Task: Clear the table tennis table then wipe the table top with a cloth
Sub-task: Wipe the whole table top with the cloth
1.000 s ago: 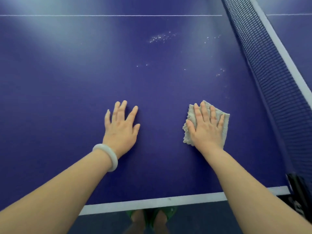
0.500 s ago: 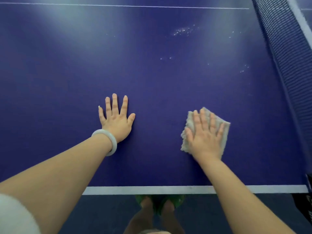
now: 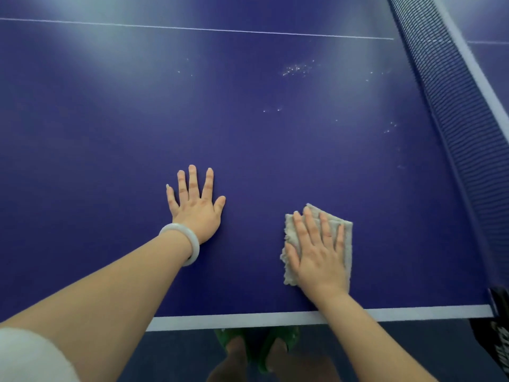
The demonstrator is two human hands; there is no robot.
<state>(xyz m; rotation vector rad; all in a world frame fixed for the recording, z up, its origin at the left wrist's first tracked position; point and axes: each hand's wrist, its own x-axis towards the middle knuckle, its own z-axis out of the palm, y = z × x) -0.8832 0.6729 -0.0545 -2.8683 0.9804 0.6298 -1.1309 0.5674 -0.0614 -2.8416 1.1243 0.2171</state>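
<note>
A folded grey cloth (image 3: 345, 238) lies flat on the blue table tennis table (image 3: 110, 150), close to its near white edge. My right hand (image 3: 316, 252) presses down on the cloth with straight, spread fingers, covering most of it. My left hand (image 3: 197, 205) rests palm-down on the bare table to the left of the cloth, fingers straight and spread, a white bangle on its wrist. Pale specks (image 3: 296, 69) dot the surface farther out, above the cloth.
The dark net (image 3: 462, 111) with its white top band runs along the right side. A black net clamp (image 3: 500, 323) sits at the near right corner. A thin white centre line (image 3: 192, 28) crosses the far part. My feet in green slippers (image 3: 234, 340) stand below the edge.
My right hand has slid the cloth a little toward the near edge. My left hand has shifted slightly left on the table. The view has shifted.
</note>
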